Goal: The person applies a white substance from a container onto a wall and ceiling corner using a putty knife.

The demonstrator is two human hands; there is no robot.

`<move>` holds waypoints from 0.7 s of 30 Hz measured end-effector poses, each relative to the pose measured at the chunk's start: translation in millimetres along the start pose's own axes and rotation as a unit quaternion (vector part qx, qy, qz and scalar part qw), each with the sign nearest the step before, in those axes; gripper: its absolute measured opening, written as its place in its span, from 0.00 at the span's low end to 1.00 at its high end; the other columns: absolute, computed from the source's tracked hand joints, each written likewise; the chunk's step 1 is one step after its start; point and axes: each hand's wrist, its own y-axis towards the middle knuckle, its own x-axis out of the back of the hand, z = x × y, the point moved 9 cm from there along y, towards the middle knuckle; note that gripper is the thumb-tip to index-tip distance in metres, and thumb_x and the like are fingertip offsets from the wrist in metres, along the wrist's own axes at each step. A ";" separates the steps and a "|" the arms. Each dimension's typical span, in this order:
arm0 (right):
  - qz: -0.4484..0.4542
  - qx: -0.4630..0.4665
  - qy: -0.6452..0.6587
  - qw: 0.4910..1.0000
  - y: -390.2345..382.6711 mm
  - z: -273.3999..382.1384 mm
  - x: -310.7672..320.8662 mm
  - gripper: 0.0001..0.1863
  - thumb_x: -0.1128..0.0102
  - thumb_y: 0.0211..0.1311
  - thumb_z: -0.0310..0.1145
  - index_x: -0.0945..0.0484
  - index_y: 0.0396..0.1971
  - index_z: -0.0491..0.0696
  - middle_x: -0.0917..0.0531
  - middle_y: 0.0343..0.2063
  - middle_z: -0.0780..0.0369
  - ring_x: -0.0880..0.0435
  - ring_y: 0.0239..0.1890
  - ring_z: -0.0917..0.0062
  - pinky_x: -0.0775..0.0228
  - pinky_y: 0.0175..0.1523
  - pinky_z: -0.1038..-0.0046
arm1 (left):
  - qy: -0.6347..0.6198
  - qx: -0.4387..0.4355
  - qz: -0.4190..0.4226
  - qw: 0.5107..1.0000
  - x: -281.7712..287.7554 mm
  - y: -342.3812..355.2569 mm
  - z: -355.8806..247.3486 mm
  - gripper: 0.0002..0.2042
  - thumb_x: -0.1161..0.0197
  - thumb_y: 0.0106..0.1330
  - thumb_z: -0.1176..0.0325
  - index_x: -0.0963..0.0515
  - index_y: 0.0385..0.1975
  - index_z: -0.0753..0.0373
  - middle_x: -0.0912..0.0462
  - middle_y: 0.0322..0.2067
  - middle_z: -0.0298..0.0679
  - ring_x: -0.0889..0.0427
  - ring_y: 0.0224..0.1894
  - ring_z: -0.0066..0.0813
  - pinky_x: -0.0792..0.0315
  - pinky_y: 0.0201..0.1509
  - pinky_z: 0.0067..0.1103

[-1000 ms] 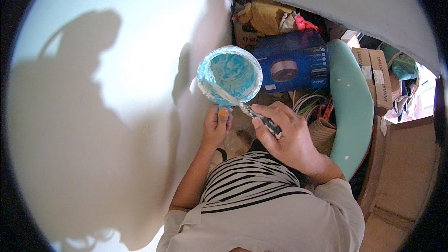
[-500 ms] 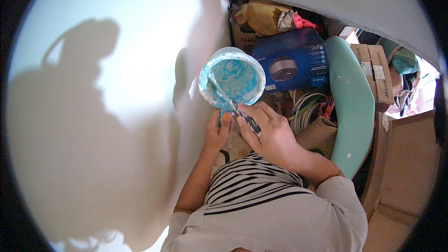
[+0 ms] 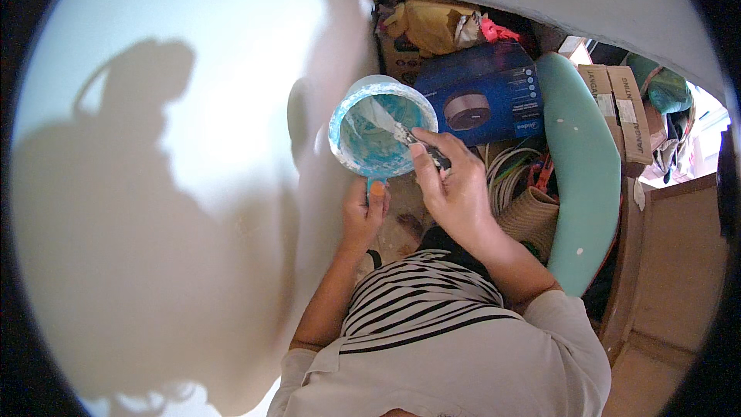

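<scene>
Gripping the scraper [image 3: 403, 134] with the fingers of the right hand [image 3: 460, 194], closed around its dark, white-splotched scraper handle [image 3: 432, 156] just right of the frame's centre. Pointing it up and left from those fingers, with its long axis slanting from lower right to upper left and the blade [image 3: 378, 115] over the open mouth of the pot [image 3: 351, 161]. Holding the pot with the left hand [image 3: 364, 212], fingers closed on the short blue pot handle [image 3: 373, 181] directly below the rim, thumb uppermost. Facing the mouth toward the camera, slightly above the middle of the frame, enough to show the blue inside smeared with white.

Depending most, by judgement, for any shift of the scraper, on that slant across the mouth: up and left from the right fingers to the blade, straight up from the left fingers to the pot. Lying nearer to the right hand as regards the scraper, nearer to the left as regards the pot. Overlapping the rim at its right side in this view with the right fingertips; impossible to tell whether touching it. Equally unclear whether pressing the blade to the inner wall or holding it just clear.

Standing close beside the pale wall [image 3: 154, 247] at the left of the frame, with a blue box [image 3: 505, 104] beyond the pot toward the upper right.
</scene>
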 end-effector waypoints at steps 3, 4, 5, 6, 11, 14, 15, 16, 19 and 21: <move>-0.004 -0.036 0.062 0.997 -6.6 -19.7 -22.4 0.16 0.42 0.64 0.34 0.23 0.45 0.38 0.19 0.34 0.45 0.17 0.37 0.53 0.25 0.41 0.63 | -0.026 -0.016 -0.012 0.999 -5.7 1.5 -14.1 0.17 0.49 0.74 0.55 0.30 0.45 0.65 0.27 0.22 0.30 0.31 0.20 0.14 0.37 0.23 0.14; -0.004 -0.041 0.073 0.996 -9.2 -20.0 -27.8 0.16 0.42 0.64 0.34 0.23 0.45 0.38 0.19 0.34 0.45 0.17 0.38 0.52 0.25 0.41 0.63 | 0.016 -0.042 -0.010 0.999 -4.4 1.8 -19.6 0.17 0.50 0.74 0.56 0.30 0.46 0.65 0.27 0.22 0.30 0.30 0.20 0.14 0.36 0.23 0.14; -0.003 -0.036 0.064 0.997 -9.7 -13.4 -30.2 0.17 0.43 0.64 0.35 0.24 0.46 0.38 0.20 0.36 0.45 0.18 0.39 0.51 0.24 0.43 0.62 | 0.058 -0.068 -0.008 0.996 -3.6 3.3 -24.7 0.17 0.50 0.74 0.56 0.30 0.47 0.66 0.27 0.22 0.30 0.30 0.21 0.14 0.36 0.24 0.15; 0.011 -0.015 0.041 0.999 -12.5 -9.7 -35.9 0.17 0.43 0.63 0.34 0.24 0.46 0.38 0.20 0.36 0.45 0.18 0.39 0.51 0.24 0.43 0.61 | 0.100 -0.094 -0.005 0.991 -3.2 3.1 -29.2 0.17 0.50 0.74 0.56 0.30 0.48 0.66 0.26 0.21 0.30 0.30 0.21 0.15 0.35 0.24 0.15; 0.086 0.104 -0.109 0.985 -21.4 -4.5 -46.3 0.14 0.42 0.60 0.28 0.24 0.45 0.37 0.19 0.34 0.46 0.18 0.36 0.52 0.24 0.39 0.61 | 0.100 -0.094 -0.060 0.989 9.5 5.4 -21.6 0.15 0.49 0.74 0.59 0.28 0.45 0.67 0.25 0.21 0.32 0.27 0.21 0.17 0.34 0.25 0.17; 0.077 0.137 -0.173 0.972 -7.3 -22.4 -29.6 0.12 0.46 0.60 0.30 0.24 0.41 0.40 0.20 0.30 0.48 0.18 0.29 0.55 0.23 0.33 0.59 | 0.128 -0.061 -0.036 0.989 16.0 5.1 -16.6 0.14 0.47 0.73 0.60 0.27 0.42 0.67 0.25 0.21 0.33 0.27 0.21 0.19 0.33 0.25 0.19; 0.076 0.140 -0.190 0.969 -4.2 -19.9 -21.5 0.12 0.45 0.60 0.30 0.24 0.41 0.40 0.20 0.29 0.49 0.18 0.29 0.56 0.23 0.32 0.60 | 0.137 -0.065 -0.028 0.988 16.3 5.6 -15.2 0.13 0.46 0.72 0.60 0.27 0.41 0.67 0.25 0.20 0.33 0.27 0.21 0.20 0.33 0.25 0.20; 0.077 0.143 -0.205 0.965 -1.2 -10.9 -14.7 0.12 0.44 0.60 0.30 0.24 0.40 0.40 0.21 0.29 0.51 0.18 0.28 0.58 0.23 0.32 0.62 | 0.142 -0.068 -0.032 0.987 16.3 4.5 -15.9 0.13 0.46 0.72 0.60 0.27 0.40 0.66 0.25 0.20 0.33 0.27 0.21 0.21 0.33 0.26 0.20; 0.093 0.161 -0.297 0.937 2.0 21.4 -2.8 0.11 0.44 0.60 0.30 0.25 0.38 0.39 0.22 0.28 0.53 0.18 0.27 0.63 0.23 0.30 0.66 | 0.142 -0.075 -0.042 0.986 11.8 2.8 -18.4 0.13 0.45 0.72 0.60 0.28 0.38 0.65 0.26 0.19 0.34 0.26 0.20 0.23 0.32 0.26 0.22; 0.091 0.203 -0.331 0.917 4.3 22.6 -2.5 0.10 0.43 0.57 0.29 0.25 0.37 0.40 0.23 0.28 0.56 0.18 0.27 0.66 0.24 0.29 0.69 | 0.127 -0.063 -0.049 0.989 11.9 3.8 -16.5 0.13 0.45 0.71 0.59 0.28 0.37 0.65 0.26 0.19 0.34 0.26 0.20 0.23 0.32 0.25 0.23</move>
